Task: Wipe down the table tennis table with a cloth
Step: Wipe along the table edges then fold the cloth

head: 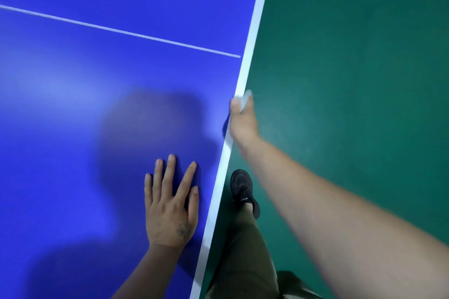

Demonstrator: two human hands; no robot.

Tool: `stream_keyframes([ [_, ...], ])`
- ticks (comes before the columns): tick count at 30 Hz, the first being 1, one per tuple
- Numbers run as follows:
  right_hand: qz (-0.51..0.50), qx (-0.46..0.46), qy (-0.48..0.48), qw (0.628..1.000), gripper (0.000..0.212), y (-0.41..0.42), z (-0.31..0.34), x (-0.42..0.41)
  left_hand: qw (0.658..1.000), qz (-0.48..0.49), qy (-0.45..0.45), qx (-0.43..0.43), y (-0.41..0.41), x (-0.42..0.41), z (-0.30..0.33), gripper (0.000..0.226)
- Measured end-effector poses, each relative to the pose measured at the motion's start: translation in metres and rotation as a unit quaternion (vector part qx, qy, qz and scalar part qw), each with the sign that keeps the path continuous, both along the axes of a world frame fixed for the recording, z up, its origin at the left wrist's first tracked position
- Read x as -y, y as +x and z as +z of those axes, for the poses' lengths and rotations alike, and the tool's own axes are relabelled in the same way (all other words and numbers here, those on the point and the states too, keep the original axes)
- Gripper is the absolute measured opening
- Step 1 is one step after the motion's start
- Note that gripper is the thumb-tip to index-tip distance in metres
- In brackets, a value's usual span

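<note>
Table tennis table [102,75] filling my view, my left hand [171,209] lying flat near its white edge, my right hand [243,118] gripping a pale cloth [246,97] against that edge, black shoe [243,190] standing on green floor [352,80] beside it.

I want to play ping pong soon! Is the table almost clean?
Hard to say what's finished: the blue table shows no wipe marks or dirt. Right now the right hand holds a pale cloth at the white edge stripe; the left hand rests flat on top. Which parts remain cannot be told.
</note>
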State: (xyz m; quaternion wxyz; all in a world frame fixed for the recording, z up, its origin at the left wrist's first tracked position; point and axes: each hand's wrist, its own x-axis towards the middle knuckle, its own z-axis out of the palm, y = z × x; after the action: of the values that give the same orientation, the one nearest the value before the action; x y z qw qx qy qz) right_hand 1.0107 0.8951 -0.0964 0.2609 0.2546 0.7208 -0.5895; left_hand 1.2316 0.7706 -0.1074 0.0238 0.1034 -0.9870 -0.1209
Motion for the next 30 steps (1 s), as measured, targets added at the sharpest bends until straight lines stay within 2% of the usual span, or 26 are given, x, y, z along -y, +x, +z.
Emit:
stream_keyframes([
  [4, 0.016, 0.017, -0.016, 1.000, 0.067, 0.066, -0.005, -0.002, 0.996, 0.049, 0.061, -0.051, -0.065, 0.000, 0.008, 0.046],
  [6, 0.018, 0.044, -0.005, 0.999, 0.066, 0.087, -0.005, -0.001, 0.991, 0.050, 0.101, -0.065, -0.133, -0.004, 0.013, 0.049],
  [9, -0.040, 0.056, -0.034, 0.997, 0.063, 0.081, -0.006, 0.007, 0.987, 0.019, 0.128, -0.090, -0.243, -0.010, 0.013, 0.048],
  [13, -0.086, 0.012, -0.047, 0.995, 0.063, 0.009, -0.014, 0.009, 0.986, -0.020, 0.141, -0.091, -0.359, -0.018, 0.011, 0.052],
  [16, -0.064, -0.009, -0.018, 0.998, 0.059, -0.075, -0.019, 0.003, 0.988, -0.038, 0.145, -0.024, -0.411, -0.024, 0.011, 0.057],
  [20, -0.062, 0.002, 0.009, 0.998, 0.036, -0.165, -0.017, -0.002, 0.985, -0.044, 0.168, 0.018, -0.454, -0.028, 0.015, 0.057],
  [21, -0.065, 0.005, 0.007, 0.998, 0.036, -0.176, -0.017, -0.001, 0.986, -0.050, 0.160, 0.018, -0.462, -0.027, 0.015, 0.057],
  [24, -0.045, 0.008, -0.005, 0.999, 0.055, -0.173, -0.017, -0.002, 0.995, -0.060, 0.078, 0.015, -0.484, -0.023, 0.010, 0.061],
  [27, -0.026, -0.008, -0.028, 0.999, 0.065, -0.129, -0.015, -0.007, 0.998, -0.057, -0.012, -0.007, -0.500, -0.027, 0.002, 0.067],
  [30, -0.005, 0.029, -0.046, 0.999, 0.064, -0.083, -0.014, -0.011, 0.997, -0.054, -0.042, -0.038, -0.504, -0.032, -0.003, 0.067],
])
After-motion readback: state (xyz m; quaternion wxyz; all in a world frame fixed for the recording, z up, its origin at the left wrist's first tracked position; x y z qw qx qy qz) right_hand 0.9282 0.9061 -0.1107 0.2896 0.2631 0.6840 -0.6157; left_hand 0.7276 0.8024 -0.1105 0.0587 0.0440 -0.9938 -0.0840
